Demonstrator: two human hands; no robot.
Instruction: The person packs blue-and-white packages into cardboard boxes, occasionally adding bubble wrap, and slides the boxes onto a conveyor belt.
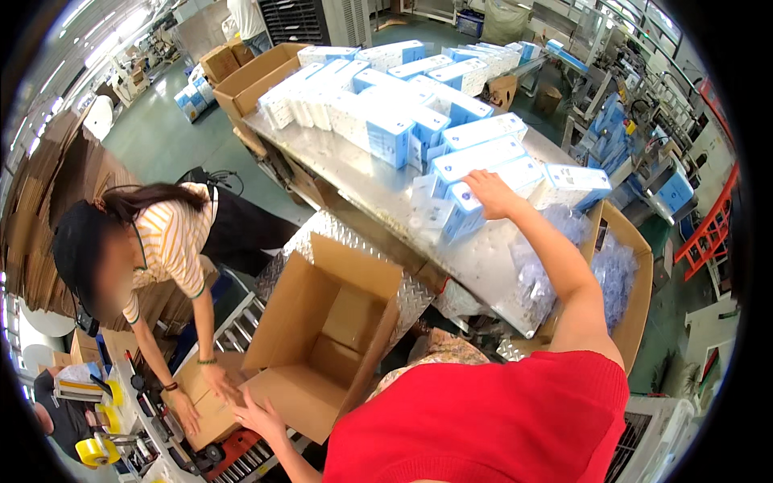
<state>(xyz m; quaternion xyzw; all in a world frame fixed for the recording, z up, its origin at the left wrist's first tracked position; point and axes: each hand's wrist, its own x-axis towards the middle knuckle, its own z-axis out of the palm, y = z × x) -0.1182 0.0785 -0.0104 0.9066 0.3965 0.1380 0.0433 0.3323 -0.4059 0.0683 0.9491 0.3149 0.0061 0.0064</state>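
My right hand reaches over the metal table and rests, fingers spread, on a blue-and-white box at the near end of a row. Low on the left, my left hand is open, its fingers stretched beside the flap of an open, empty cardboard carton. Just beyond those fingertips, a co-worker's two hands lie on a closed carton on the roller conveyor. Whether my left fingers touch that carton, I cannot tell.
Many blue-and-white boxes cover the metal table. Right of it stands a carton of clear plastic pieces. A co-worker stands at left before stacked flat cardboard. A tape machine is at lower left.
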